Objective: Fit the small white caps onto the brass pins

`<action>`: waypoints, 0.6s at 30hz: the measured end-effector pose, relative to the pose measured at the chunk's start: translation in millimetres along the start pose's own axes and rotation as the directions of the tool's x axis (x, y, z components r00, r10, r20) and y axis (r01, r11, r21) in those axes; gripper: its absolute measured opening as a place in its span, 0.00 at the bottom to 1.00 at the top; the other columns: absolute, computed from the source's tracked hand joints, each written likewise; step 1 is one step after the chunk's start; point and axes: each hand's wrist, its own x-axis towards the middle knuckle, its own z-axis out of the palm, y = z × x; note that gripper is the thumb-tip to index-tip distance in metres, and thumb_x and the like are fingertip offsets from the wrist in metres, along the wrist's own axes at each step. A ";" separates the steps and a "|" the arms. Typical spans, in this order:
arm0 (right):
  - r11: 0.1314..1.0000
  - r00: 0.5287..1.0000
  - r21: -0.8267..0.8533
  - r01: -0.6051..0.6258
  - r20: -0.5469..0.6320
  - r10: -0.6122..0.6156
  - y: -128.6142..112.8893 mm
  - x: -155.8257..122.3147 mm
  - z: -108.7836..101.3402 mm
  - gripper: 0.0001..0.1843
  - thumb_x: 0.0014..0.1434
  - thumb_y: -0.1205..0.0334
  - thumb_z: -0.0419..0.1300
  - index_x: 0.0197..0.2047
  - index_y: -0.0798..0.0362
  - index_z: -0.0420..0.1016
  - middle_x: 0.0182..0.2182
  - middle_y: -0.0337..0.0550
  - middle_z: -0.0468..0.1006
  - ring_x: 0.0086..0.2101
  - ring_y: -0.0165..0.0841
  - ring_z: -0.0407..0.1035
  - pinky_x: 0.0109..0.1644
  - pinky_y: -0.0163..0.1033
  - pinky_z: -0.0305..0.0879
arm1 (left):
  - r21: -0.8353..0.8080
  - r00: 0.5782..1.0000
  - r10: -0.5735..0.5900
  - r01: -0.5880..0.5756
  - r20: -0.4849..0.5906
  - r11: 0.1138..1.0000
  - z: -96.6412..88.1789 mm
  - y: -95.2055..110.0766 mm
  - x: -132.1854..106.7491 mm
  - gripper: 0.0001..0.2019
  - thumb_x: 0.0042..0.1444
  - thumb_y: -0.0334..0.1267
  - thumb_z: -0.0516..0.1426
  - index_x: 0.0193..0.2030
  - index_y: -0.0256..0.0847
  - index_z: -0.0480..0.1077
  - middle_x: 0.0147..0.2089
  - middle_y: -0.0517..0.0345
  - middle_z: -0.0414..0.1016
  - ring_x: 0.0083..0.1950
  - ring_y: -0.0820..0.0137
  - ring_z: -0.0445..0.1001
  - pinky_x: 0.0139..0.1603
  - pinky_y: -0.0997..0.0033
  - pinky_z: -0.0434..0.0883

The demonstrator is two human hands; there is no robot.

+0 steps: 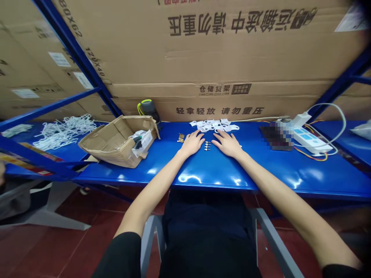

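My left hand (192, 143) lies flat on the blue shelf top (214, 170), its fingers stretched out and nothing held. Just left of it are small brass-coloured metal pieces (181, 138). To the right, my right hand (227, 143) also rests flat with its fingers spread. Between the two hands sit several small dark screws with pale ends (207, 146), lined up in a short column. Beyond the fingertips is a loose heap of white plastic parts with round holes (214, 125). A small white bit shows beside my right hand, too small to name.
An open cardboard box (107, 143) with small items stands at left, a dark cylinder with a yellow-green loop (149, 108) behind it. White hook-like pieces (66, 131) lie further left. At right are a power strip (311, 139), cables and a dark blurred object (276, 136). Cardboard (217, 61) backs the shelf.
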 end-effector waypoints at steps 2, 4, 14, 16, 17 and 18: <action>1.000 1.000 0.000 -0.001 0.002 0.001 -0.5 -0.3 -0.6 0.34 0.75 0.40 0.44 0.74 0.48 0.66 0.76 0.51 0.57 0.73 0.51 0.53 0.73 0.70 0.51 | -0.004 1.000 -0.010 0.010 0.005 1.000 -1.3 1.3 -0.7 0.23 0.76 0.45 0.47 0.71 0.42 0.67 0.78 0.44 0.59 0.74 0.51 0.64 0.74 0.48 0.61; 1.000 1.000 -0.002 -0.004 0.004 0.004 -0.8 -0.4 -1.0 0.34 0.76 0.40 0.44 0.74 0.48 0.66 0.76 0.51 0.57 0.73 0.50 0.53 0.73 0.70 0.51 | -0.003 1.000 -0.014 0.015 0.011 1.000 -2.1 2.1 -1.0 0.23 0.76 0.45 0.47 0.71 0.41 0.67 0.78 0.44 0.59 0.75 0.51 0.63 0.74 0.48 0.61; 1.000 1.000 0.001 -0.007 -0.003 0.007 -0.5 -0.5 -1.2 0.33 0.75 0.41 0.45 0.73 0.47 0.67 0.76 0.51 0.58 0.73 0.50 0.54 0.74 0.70 0.52 | 0.000 1.000 -0.005 0.005 0.013 1.000 -0.3 0.1 -0.1 0.23 0.76 0.45 0.47 0.72 0.41 0.67 0.77 0.43 0.60 0.75 0.52 0.63 0.74 0.49 0.61; 1.000 1.000 -0.008 -0.006 -0.006 0.006 -0.8 -0.6 -1.2 0.33 0.76 0.41 0.45 0.73 0.47 0.67 0.76 0.51 0.59 0.73 0.50 0.54 0.73 0.70 0.52 | -0.003 1.000 -0.006 0.006 0.010 1.000 0.1 -0.2 -0.1 0.23 0.76 0.45 0.47 0.72 0.41 0.67 0.77 0.43 0.60 0.75 0.52 0.63 0.74 0.49 0.61; 1.000 1.000 -0.010 -0.004 -0.008 0.004 -0.8 -0.7 -1.2 0.33 0.76 0.41 0.45 0.73 0.47 0.67 0.76 0.51 0.59 0.73 0.50 0.55 0.73 0.70 0.52 | -0.004 1.000 -0.006 0.006 0.009 1.000 0.2 -0.4 0.0 0.23 0.76 0.45 0.47 0.72 0.41 0.67 0.77 0.43 0.60 0.74 0.52 0.63 0.74 0.49 0.61; 1.000 1.000 -0.011 -0.001 -0.010 0.001 -0.9 -0.7 -1.1 0.32 0.76 0.41 0.44 0.73 0.47 0.67 0.76 0.52 0.59 0.73 0.51 0.55 0.73 0.70 0.52 | -0.005 1.000 -0.006 0.006 0.009 1.000 0.5 -0.6 0.2 0.23 0.76 0.45 0.47 0.72 0.41 0.67 0.77 0.43 0.60 0.74 0.51 0.63 0.74 0.48 0.61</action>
